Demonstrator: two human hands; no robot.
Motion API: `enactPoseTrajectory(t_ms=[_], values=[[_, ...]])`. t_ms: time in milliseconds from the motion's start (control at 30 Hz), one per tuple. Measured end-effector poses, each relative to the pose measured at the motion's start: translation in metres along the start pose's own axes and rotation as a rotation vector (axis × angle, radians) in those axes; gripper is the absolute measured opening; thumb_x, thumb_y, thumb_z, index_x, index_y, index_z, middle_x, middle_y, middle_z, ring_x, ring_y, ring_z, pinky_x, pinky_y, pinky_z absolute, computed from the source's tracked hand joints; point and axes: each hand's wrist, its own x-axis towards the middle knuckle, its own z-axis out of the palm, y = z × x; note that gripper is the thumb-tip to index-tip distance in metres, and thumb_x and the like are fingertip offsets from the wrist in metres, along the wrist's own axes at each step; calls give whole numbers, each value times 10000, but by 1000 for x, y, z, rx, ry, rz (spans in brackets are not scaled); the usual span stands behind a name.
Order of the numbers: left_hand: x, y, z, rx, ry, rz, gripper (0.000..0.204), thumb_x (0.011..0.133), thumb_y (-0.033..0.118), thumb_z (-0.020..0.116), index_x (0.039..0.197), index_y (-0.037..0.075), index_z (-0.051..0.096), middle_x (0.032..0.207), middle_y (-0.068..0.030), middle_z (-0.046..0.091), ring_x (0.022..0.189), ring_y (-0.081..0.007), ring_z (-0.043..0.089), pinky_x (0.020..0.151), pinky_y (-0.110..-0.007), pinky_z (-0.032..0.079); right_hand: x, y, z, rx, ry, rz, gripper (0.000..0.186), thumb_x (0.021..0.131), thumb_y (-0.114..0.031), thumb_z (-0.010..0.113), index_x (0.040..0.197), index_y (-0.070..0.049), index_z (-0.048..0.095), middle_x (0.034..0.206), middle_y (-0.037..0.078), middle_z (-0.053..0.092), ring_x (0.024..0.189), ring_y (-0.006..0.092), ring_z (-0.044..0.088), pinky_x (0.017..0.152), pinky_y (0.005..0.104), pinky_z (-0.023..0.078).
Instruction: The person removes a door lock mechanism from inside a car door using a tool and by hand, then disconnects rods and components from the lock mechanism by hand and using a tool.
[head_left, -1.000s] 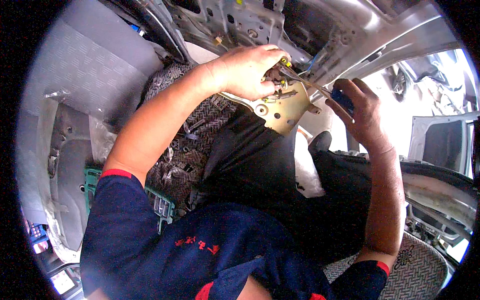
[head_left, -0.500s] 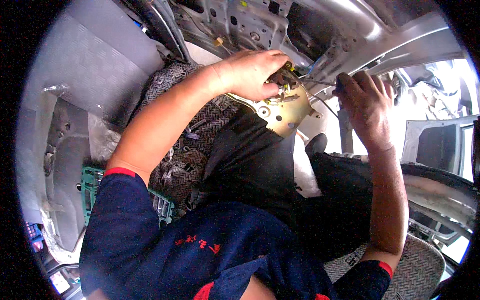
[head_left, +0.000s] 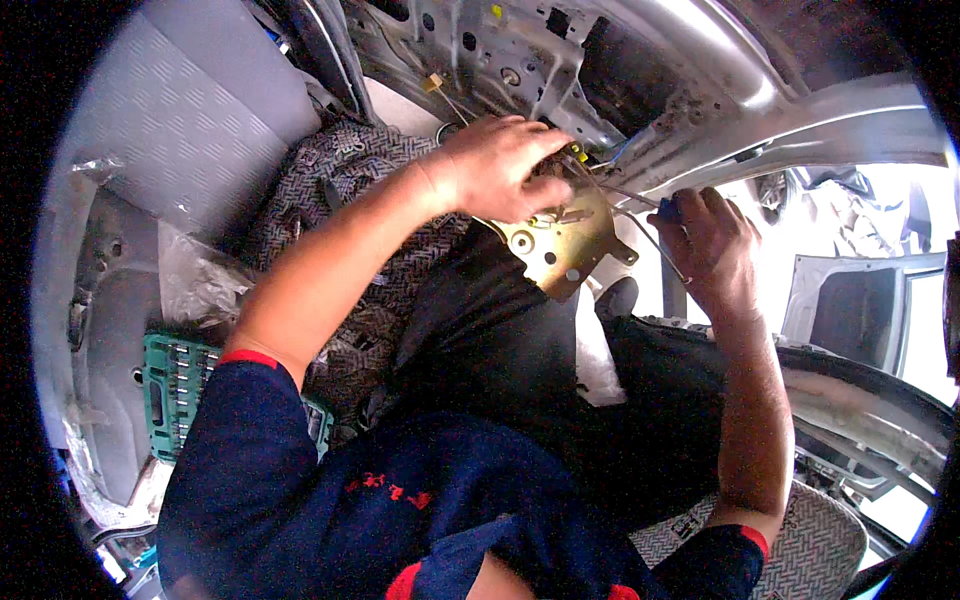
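My left hand [head_left: 505, 172] grips the upper edge of a gold-coloured metal mechanism plate [head_left: 570, 250], which has holes and small levers. Its thumb and fingers close round the mechanism and hide part of it. Over to the right, my right hand [head_left: 715, 250] is closed on the dark blue handle of a screwdriver [head_left: 630, 194]. The shaft points left at the mechanism near my left fingers; whether its tip touches is hidden. A thin bent rod [head_left: 652, 236] runs from the mechanism down toward my right wrist. Below the plate are my dark trousers.
Bare sheet metal with holes [head_left: 470, 85] rises ahead, with a yellowish connector [head_left: 433, 83] hanging on a wire. A patterned seat [head_left: 320, 175] and grey textured panel [head_left: 200, 90] stand left. A green socket-set case [head_left: 157, 390] lies near my left elbow. A doorway opens at right.
My right hand has moved slightly left and down with the screwdriver. The plate has tilted a little under my left hand, which keeps its grip. The whole view has shifted slightly.
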Motion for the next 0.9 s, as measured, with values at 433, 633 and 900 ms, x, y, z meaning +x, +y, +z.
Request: enactPoseTrajectory(t_ms=[433,633,900], values=[[17,20,48,63,257,-21,573,684,485,835,903,17,589,830,-194,650,832,-405,649,764,-501,515,-21,2,12,84,-84,147,280,860,-304,785,924,-61,660,815,119,695,738,313,692,661,432,544],[18,24,49,83,285,39,641,711,613,773,884,28,575,842,-182,639,871,-401,643,803,-507,501,-23,7,20,230,-23,187,377,856,-389,789,760,-74,606,704,123,663,598,313,662,556,428,525],[18,24,48,121,305,50,665,701,647,766,872,36,570,829,-164,628,847,-389,637,774,-498,503,-15,15,18,351,-211,220,381,923,-310,740,746,13,644,625,165,615,522,208,573,538,384,475]])
